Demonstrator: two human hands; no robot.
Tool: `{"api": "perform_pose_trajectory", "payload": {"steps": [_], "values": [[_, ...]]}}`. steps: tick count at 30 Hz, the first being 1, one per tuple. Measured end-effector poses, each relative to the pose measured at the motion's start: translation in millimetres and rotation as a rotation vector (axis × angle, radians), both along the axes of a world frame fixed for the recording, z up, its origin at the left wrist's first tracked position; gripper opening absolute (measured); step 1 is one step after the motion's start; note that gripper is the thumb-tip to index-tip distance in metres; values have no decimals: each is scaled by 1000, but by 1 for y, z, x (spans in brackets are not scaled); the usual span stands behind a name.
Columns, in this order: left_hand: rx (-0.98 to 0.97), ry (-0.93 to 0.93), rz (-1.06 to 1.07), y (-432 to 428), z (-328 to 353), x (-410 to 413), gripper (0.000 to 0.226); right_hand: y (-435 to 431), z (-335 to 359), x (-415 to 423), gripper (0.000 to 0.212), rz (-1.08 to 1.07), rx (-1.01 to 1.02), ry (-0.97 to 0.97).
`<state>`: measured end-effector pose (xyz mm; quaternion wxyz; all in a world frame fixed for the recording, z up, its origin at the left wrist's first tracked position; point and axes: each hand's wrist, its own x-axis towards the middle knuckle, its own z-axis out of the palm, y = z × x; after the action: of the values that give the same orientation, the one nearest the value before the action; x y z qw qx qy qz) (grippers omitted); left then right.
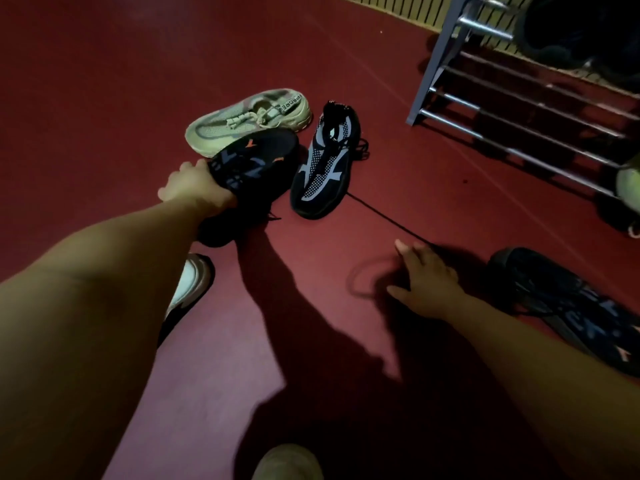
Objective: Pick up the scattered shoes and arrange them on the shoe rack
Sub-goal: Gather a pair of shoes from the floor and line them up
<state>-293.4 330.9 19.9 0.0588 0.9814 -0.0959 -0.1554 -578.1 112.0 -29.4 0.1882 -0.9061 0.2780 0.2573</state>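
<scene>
Four shoes off the shoe rack [519, 133]: black shoe [252, 161] gripped in left hand [194, 188], apparently for carrying; right hand [426, 278] empty, fingers spread, near its likely mate [568, 306]; beige shoe [249, 116] and grey-patterned shoe [325, 161] on floor [104, 81].

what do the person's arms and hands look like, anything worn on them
Both arms are bare: no sleeves on the left forearm or right forearm. The left hand and right hand wear no gloves, and no watch or bracelet shows at either wrist. Rings are too dim to tell.
</scene>
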Motion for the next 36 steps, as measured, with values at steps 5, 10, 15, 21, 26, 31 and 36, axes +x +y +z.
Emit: {"api": "perform_pose_trajectory", "payload": {"steps": [5,10,15,21,26,31,36], "values": [[-126,-55,-180,-25,38,-28,83,-29,18,-17,91,8,-69,-108],[-83,-24,-536,-99,57,-90,96,-82,50,-50,96,-117,-68,-237],[-32,36,-738,-182,44,-163,92,-147,61,-122,106,-286,-119,-124],[-78,53,-862,-259,24,-215,89,-179,45,-215,123,-277,-46,186],[-81,38,-903,-294,10,-234,91,-175,28,-239,120,-137,-113,234],[-130,29,-821,-283,0,-225,87,-173,20,-221,119,-148,-131,143],[-69,154,-872,-242,11,-184,104,-171,15,-187,123,-137,-118,134]]}}
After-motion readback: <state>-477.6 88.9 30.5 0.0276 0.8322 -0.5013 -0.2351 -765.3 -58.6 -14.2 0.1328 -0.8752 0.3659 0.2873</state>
